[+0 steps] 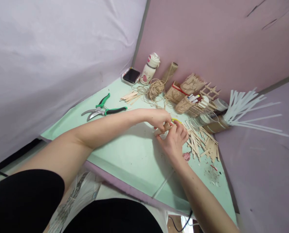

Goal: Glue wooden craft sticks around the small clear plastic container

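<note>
My left hand (160, 119) and my right hand (173, 139) meet over the middle of the pale green table (125, 155). Both have their fingers curled together around a small wooden piece (167, 127) held between them. A yellow-handled tool (176, 121) shows just above my right hand's fingers; which hand holds it I cannot tell. A heap of flat wooden sticks (202, 144) lies directly right of my right hand.
Green-handled shears (103, 110) lie at the left. At the back stand a phone (131, 75), a white bottle (149, 69), a twine tangle (155, 89), stick-built holders with pens (188, 97) and a jar of white strips (241, 110). A pink wall rises close on the right.
</note>
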`<state>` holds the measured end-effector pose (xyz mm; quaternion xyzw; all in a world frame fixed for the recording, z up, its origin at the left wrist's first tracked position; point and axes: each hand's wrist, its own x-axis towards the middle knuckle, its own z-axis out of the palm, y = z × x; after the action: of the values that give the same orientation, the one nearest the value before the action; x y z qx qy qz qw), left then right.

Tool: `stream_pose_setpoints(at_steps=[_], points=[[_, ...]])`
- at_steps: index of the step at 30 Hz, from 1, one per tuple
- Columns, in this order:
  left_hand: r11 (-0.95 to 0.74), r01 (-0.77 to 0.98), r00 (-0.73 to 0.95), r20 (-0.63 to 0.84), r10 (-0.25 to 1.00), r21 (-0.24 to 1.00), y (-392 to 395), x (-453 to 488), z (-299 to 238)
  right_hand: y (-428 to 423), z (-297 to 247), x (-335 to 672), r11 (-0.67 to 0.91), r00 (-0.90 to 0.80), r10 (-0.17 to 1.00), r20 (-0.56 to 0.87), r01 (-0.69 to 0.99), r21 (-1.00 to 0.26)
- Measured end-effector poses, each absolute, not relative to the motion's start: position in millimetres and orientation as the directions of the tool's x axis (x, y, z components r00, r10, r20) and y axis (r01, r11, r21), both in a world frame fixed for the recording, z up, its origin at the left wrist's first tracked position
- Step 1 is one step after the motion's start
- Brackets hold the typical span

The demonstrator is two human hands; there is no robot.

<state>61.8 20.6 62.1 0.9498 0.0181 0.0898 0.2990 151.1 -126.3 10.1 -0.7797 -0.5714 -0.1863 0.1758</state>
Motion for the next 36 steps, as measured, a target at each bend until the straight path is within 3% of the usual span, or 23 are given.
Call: stream_pose_setpoints(at_steps=[3, 6, 36], points=[[-0.806, -0.032, 0.998, 0.065, 0.008, 0.592, 19, 60, 67, -126, 9, 150, -0.280, 0.283, 0.822, 0.495, 0.956, -0.081], [-0.788, -0.005, 0.998, 0.049, 0.032, 0.616, 18, 58, 71, -126, 8, 150, -0.282, 0.284, 0.820, 0.497, 0.956, -0.082], [-0.756, -0.047, 0.993, 0.115, 0.037, 0.652, 24, 64, 56, -126, 7, 154, -0.246, 0.234, 0.840, 0.490, 0.968, -0.039]])
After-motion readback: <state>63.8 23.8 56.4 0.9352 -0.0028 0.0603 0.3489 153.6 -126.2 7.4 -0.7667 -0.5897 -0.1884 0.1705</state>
